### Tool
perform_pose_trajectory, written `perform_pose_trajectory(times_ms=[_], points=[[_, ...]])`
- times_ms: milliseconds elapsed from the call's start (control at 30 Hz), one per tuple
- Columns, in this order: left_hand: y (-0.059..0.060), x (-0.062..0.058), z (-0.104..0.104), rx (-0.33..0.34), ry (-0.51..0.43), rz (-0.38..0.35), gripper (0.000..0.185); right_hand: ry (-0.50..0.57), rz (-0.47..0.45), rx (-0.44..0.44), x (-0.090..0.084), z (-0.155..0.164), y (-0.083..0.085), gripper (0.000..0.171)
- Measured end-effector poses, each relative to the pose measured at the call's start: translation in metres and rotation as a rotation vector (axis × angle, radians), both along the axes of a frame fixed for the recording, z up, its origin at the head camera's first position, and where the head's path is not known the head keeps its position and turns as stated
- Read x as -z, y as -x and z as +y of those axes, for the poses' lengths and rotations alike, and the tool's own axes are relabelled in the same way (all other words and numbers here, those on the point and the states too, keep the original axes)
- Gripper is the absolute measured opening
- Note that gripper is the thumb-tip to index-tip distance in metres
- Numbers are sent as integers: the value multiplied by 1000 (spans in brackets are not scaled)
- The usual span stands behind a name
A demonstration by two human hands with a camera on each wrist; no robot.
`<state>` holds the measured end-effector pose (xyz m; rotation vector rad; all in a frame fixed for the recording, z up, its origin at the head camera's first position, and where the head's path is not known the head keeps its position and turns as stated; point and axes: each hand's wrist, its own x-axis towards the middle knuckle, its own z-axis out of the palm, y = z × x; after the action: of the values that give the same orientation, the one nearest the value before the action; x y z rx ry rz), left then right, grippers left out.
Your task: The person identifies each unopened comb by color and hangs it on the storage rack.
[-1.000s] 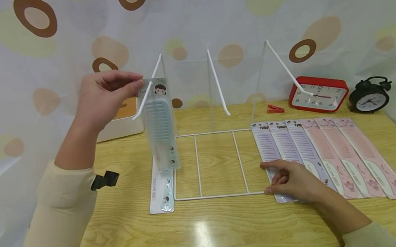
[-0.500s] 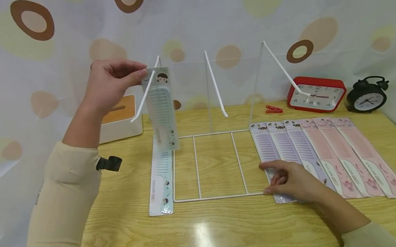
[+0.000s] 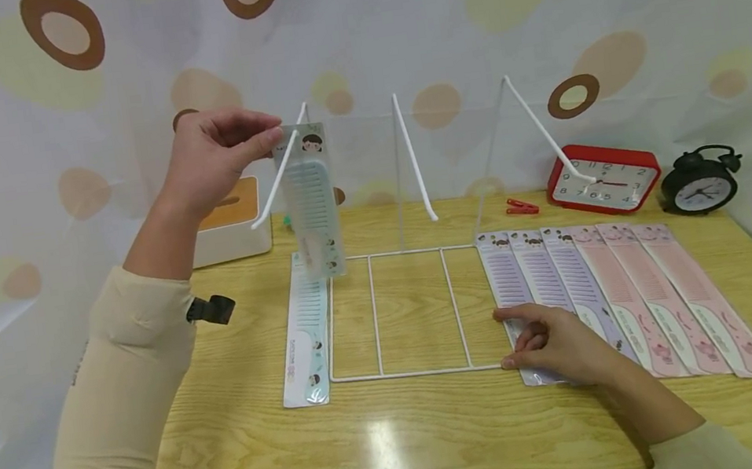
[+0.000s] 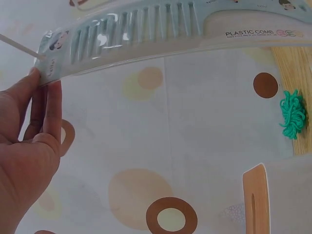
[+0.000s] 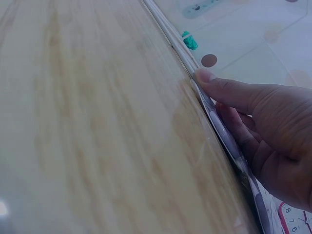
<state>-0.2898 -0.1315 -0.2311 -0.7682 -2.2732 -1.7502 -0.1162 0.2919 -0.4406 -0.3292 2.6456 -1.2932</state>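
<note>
Pale-blue comb pack [image 3: 313,203] at the left hook [image 3: 270,191]

We see the left hand [image 3: 212,157] pinching the pack's top corner between thumb and fingers, presumably to leave the header free; the hook seems to run through it. The right hand [image 3: 561,341] has thumb and forefinger clamped on the front right corner of the white rack [image 3: 423,372], likely steadying it, we judge. Beyond, a second blue pack [image 3: 303,363] lies just left of the base; purple packs [image 3: 543,268] and pink packs [image 3: 648,294] lie rightward, apparently grouped by colour.
</note>
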Motion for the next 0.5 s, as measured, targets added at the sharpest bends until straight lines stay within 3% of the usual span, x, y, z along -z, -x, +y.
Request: perform_pose_trajectory(times_ms=[300, 500], points=[[-3, 10, -9, -26, -24, -43, 24, -9, 16, -10, -1, -1, 1, 69], [-4, 28, -23, -83, 73, -125, 34, -11, 9, -14, -1, -1, 2, 69]])
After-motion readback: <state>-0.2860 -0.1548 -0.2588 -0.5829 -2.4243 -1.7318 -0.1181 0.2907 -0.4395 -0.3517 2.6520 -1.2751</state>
